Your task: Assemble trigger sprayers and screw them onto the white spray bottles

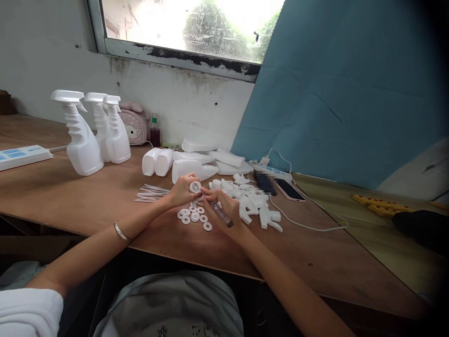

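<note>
My left hand is closed around a white trigger spray head, its round collar facing me. In my right hand is a screwdriver with a clear, dark-tipped handle; its thin shaft points into the collar's opening. Below my hands, several white ring washers lie on the wooden table. Thin white tubes lie left of my left hand. A pile of loose white spray heads spreads out to the right of my right hand.
Three upright white spray bottles stand at the left, near a power strip. Several white bottles without heads lie behind my hands. Phones and a white cable are at the right. A pink bag sits by the wall.
</note>
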### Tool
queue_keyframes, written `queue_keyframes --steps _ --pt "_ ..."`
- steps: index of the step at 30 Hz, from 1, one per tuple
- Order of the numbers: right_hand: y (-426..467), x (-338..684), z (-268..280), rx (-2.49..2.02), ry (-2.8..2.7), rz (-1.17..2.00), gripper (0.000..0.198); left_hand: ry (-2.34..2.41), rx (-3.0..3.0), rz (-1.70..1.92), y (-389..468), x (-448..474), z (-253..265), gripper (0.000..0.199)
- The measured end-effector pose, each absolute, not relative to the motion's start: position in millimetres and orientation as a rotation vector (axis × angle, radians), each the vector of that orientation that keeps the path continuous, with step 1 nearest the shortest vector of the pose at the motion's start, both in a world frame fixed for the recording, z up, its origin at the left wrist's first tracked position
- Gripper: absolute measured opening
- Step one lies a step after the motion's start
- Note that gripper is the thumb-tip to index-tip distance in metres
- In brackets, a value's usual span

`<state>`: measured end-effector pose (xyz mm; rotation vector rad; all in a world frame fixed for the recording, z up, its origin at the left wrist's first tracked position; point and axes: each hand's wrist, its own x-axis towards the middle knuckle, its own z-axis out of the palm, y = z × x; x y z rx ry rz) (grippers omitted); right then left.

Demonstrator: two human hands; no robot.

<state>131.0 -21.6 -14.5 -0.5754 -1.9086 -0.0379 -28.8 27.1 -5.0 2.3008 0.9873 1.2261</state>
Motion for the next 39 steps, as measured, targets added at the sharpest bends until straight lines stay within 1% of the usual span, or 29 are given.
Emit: queue_keyframes --steps 6,10,12,21,28,39 --pt "-31 131 -5 -0.720 -1.861 0.290 0.007 1.027 2.289 1.192 27 -27 -7 0.022" --pt "-25 136 -3 -0.813 -1.749 0.584 0.011 0.929 2.289 1.123 27 -30 -7 0.020" --pt "-22 139 -2 -0.824 -1.727 0.680 0.012 0.871 2.282 1.081 27 -31 -7 0.018" --pt "-20 141 6 -0.856 -1.675 0.840 0.015 0.765 2.239 0.918 30 -34 -8 0.015" --pt "-13 142 1 -0.764 -1.591 1.020 0.018 0.733 2.200 0.903 29 -34 -9 0.010" --pt "-13 143 5 -0.766 -1.468 1.179 0.027 0.687 2.169 0.833 33 -37 -10 0.007"
